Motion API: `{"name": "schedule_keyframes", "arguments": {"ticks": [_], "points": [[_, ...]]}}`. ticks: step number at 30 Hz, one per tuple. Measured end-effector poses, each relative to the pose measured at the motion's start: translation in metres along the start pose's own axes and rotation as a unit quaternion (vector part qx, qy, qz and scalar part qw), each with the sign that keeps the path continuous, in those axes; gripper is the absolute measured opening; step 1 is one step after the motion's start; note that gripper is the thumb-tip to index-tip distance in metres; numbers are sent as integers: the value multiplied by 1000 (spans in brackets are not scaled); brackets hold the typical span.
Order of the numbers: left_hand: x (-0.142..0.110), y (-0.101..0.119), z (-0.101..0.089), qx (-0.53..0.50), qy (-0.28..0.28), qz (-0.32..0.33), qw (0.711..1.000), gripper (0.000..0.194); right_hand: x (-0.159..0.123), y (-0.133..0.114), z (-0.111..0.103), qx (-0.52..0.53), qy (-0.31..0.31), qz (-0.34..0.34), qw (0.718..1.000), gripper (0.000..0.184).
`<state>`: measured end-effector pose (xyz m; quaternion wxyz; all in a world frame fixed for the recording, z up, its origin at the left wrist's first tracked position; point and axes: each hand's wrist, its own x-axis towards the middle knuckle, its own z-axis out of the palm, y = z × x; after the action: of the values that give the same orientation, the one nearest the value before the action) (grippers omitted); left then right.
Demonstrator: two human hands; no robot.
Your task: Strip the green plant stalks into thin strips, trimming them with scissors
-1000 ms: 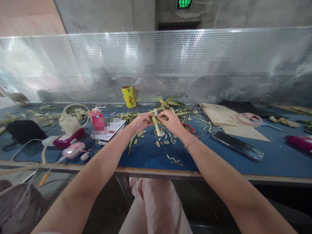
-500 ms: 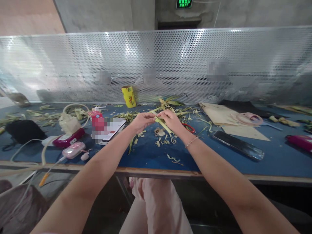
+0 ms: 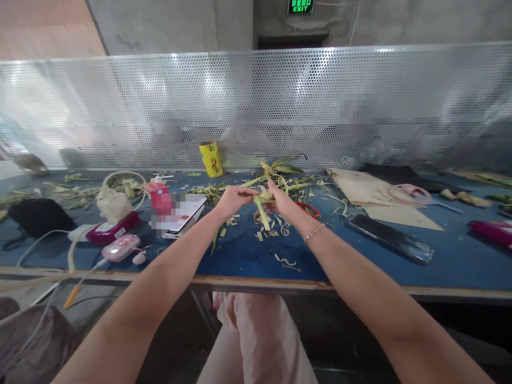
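Observation:
Above the middle of the blue table, my left hand (image 3: 235,200) is closed in a pinch on a pale green leaf strip (image 3: 263,217). One end of the strip hangs down toward me between my hands. My right hand (image 3: 282,202) is closed around the strip's other side, thumb pointing up; its fingertips are mostly hidden behind the hand and strip. Below lie dry shavings and curled scraps (image 3: 272,232). Beside my right wrist is a red ring-shaped handle (image 3: 310,209), partly covered by the arm.
Behind the hands, leaf cuttings (image 3: 292,184) spread before a perforated metal screen (image 3: 280,80). A yellow roll (image 3: 210,159) stands there. On the right are a phone (image 3: 390,238) and brown paper (image 3: 356,189). Leftward sit a white box (image 3: 186,213), a pink device (image 3: 121,247) and cables.
The strip slanted to the lower right half a second ago and now hangs down toward me. My right hand has turned, its thumb now raised. My left hand stays in nearly the same place.

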<state>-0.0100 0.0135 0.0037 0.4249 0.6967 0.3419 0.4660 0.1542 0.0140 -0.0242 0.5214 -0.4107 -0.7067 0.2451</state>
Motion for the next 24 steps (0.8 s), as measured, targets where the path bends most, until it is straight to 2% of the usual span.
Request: {"name": "schedule_keyframes", "arguments": {"ticks": [2, 4, 8, 10, 13, 15, 19, 24], "points": [[-3, 4, 1, 30, -3, 13, 999, 22, -1, -5, -2, 51, -8, 84, 995, 59], [-6, 9, 3, 47, -5, 20, 999, 22, -3, -12, -4, 49, 1, 112, 993, 48], [-10, 17, 7, 62, -8, 15, 998, 27, -10, -27, -9, -104, 53, 57, 992, 37], [-10, 18, 8, 63, -7, 20, 998, 30, -12, -31, -11, -140, 76, 34, 987, 36], [-8, 14, 8, 67, 16, 21, 997, 32, -13, -32, -11, -149, 91, 13, 985, 33], [-6, 10, 8, 69, 30, 6, 997, 27, -12, -31, -11, -164, 93, -9, 982, 34], [-4, 5, 5, 47, 15, -29, 998, 15, -13, -30, -12, -171, 90, -33, 981, 39], [-3, 4, 2, 100, 11, -5, 995, 12, -12, -32, -14, -112, 98, -19, 989, 46]]}}
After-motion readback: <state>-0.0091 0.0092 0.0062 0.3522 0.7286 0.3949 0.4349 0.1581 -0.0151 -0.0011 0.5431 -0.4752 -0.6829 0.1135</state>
